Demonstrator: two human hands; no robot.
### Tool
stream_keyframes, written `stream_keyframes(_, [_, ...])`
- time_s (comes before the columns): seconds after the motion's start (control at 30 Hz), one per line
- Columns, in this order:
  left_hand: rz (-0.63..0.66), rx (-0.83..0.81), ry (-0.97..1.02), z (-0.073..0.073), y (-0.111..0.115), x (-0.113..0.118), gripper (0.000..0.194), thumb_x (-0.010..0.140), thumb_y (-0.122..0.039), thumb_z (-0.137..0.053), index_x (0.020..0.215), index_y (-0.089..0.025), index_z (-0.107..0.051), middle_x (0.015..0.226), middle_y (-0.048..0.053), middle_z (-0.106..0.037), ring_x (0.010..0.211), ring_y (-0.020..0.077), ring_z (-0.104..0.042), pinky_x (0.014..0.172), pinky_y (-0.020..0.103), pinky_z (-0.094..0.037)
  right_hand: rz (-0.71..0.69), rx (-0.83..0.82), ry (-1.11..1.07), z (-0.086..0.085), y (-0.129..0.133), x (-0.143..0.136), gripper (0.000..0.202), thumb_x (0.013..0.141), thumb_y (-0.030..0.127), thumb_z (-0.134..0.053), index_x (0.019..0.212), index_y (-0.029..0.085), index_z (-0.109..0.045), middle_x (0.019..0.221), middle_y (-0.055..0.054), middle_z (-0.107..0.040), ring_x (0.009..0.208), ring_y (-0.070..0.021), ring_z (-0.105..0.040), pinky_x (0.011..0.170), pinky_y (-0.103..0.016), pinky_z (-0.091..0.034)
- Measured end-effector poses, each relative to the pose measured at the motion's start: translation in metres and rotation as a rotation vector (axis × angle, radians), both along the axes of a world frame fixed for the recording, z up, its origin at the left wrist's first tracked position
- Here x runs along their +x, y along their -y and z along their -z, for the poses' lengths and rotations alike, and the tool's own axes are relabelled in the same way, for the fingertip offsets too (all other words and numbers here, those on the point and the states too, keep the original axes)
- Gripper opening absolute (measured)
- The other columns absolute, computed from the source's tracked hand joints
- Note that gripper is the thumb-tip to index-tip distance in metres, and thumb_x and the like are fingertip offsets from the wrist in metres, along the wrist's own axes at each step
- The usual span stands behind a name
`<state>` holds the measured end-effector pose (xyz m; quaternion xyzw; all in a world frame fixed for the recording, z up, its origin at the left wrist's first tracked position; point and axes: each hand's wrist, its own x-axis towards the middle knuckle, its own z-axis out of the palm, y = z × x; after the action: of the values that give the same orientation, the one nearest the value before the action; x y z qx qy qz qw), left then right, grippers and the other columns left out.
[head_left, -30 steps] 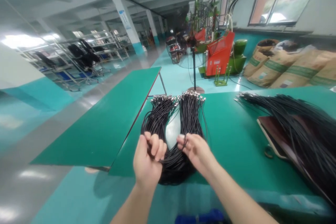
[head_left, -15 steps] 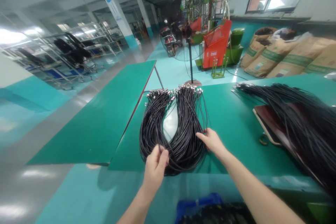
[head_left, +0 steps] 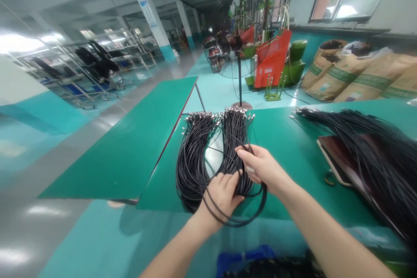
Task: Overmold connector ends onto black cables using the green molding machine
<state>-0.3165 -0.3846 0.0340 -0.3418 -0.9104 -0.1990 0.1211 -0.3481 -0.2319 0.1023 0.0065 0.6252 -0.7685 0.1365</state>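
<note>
A thick U-shaped bundle of black cords (head_left: 190, 171) with metal end fittings (head_left: 200, 116) lies on the green table (head_left: 286, 152). Bent fingers of my left hand (head_left: 221, 197) close over cords at the bundle's right lower part, the thumb on the near side. A few loose cords (head_left: 243, 223) loop across the back of that hand and rise to my right hand (head_left: 260, 167). The right hand is closed on these cords above the bundle's right leg, just beside my left fingertips. Its fingers partly hide the gripped stretch.
Another heap of black cords (head_left: 368, 143) lies at right over a dark red flat board (head_left: 334, 156), with a small ring-shaped roll (head_left: 329, 178) beside it. A second green table (head_left: 130, 139) adjoins at left. Beyond stand a fan (head_left: 239, 74), a red machine (head_left: 272, 61) and paper sacks (head_left: 358, 74).
My left hand has moved right across the bundle. The right hand has lifted cords and come inward and up, so they now form a loop over the left hand.
</note>
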Motion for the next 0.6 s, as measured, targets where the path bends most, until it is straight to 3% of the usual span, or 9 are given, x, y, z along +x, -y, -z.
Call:
stream_keyframes(0.13, [0.047, -0.070, 0.000, -0.001, -0.017, -0.005, 0.067, 0.074, -0.053, -0.051, 0.117, -0.002, -0.043, 0.095, 0.019, -0.058, 0.084, 0.0285, -0.054, 0.072, 0.046, -0.046, -0.009, 0.347, -0.052, 0.029, -0.002, -0.005, 0.019, 0.066, 0.029, -0.063, 0.076, 0.015, -0.057, 0.046, 0.007, -0.046, 0.036, -0.0050, -0.035, 0.035, -0.019, -0.026])
stream_keyframes(0.2, [0.086, -0.138, 0.034, 0.002, -0.022, -0.004, 0.064, 0.072, -0.052, -0.053, 0.112, -0.002, -0.047, 0.091, 0.017, -0.060, 0.081, 0.0287, -0.055, 0.069, 0.046, -0.047, -0.034, 0.381, -0.078, 0.042, -0.003, -0.009, 0.012, 0.066, 0.025, -0.062, 0.064, 0.014, -0.056, 0.048, 0.006, -0.048, 0.041, -0.0066, -0.040, 0.041, -0.020, -0.031])
stream_keyframes(0.27, [0.111, -0.168, 0.010, 0.007, -0.022, -0.003, 0.060, 0.073, -0.046, -0.054, 0.115, -0.004, -0.047, 0.093, 0.017, -0.060, 0.085, 0.0298, -0.056, 0.071, 0.047, -0.047, 0.039, 0.270, -0.058, 0.043, -0.004, -0.011, 0.014, 0.066, 0.024, -0.060, 0.058, 0.014, -0.054, 0.050, 0.004, -0.051, 0.047, -0.0082, -0.046, 0.046, -0.020, -0.036])
stream_keyframes(0.33, [0.091, -0.127, -0.067, 0.011, -0.014, 0.000, 0.061, 0.074, -0.038, -0.054, 0.123, -0.004, -0.040, 0.108, 0.020, -0.056, 0.103, 0.0328, -0.050, 0.082, 0.049, -0.044, 0.185, 0.009, -0.017, 0.028, -0.008, -0.010, 0.015, 0.068, 0.027, -0.060, 0.062, 0.015, -0.053, 0.047, 0.005, -0.049, 0.045, -0.0076, -0.046, 0.048, -0.021, -0.038])
stream_keyframes(0.43, [0.078, -0.012, -0.077, 0.002, 0.016, 0.013, 0.061, 0.078, -0.025, -0.051, 0.133, -0.009, -0.029, 0.131, 0.018, -0.041, 0.127, 0.0303, -0.028, 0.098, 0.049, -0.033, 0.259, -0.353, -0.058, -0.013, -0.019, 0.000, 0.016, 0.071, 0.030, -0.060, 0.071, 0.017, -0.052, 0.039, 0.012, -0.033, 0.030, -0.0033, -0.026, 0.036, -0.018, -0.028])
stream_keyframes(0.47, [0.094, 0.029, -0.019, -0.006, 0.030, 0.019, 0.060, 0.079, -0.022, -0.050, 0.134, -0.012, -0.029, 0.134, 0.017, -0.038, 0.129, 0.0287, -0.025, 0.101, 0.048, -0.030, 0.229, -0.375, -0.097, -0.026, -0.023, 0.005, 0.015, 0.073, 0.031, -0.060, 0.073, 0.017, -0.052, 0.039, 0.012, -0.030, 0.029, -0.0029, -0.021, 0.033, -0.017, -0.022])
stream_keyframes(0.53, [0.152, 0.143, 0.193, -0.029, 0.059, 0.034, 0.051, 0.079, -0.021, -0.050, 0.129, -0.019, -0.040, 0.134, 0.013, -0.040, 0.128, 0.0275, -0.028, 0.101, 0.048, -0.029, 0.165, -0.260, -0.144, -0.042, -0.031, 0.016, 0.017, 0.075, 0.033, -0.058, 0.079, 0.017, -0.053, 0.040, 0.012, -0.031, 0.029, -0.0034, -0.020, 0.031, -0.018, -0.016])
stream_keyframes(0.6, [0.215, 0.397, 0.500, -0.053, 0.082, 0.046, 0.032, 0.079, -0.028, -0.052, 0.110, -0.022, -0.059, 0.118, 0.011, -0.056, 0.116, 0.0269, -0.045, 0.097, 0.044, -0.037, 0.147, -0.029, -0.167, -0.040, -0.036, 0.027, 0.019, 0.077, 0.034, -0.055, 0.083, 0.017, -0.053, 0.044, 0.010, -0.035, 0.032, -0.0050, -0.026, 0.032, -0.018, -0.018])
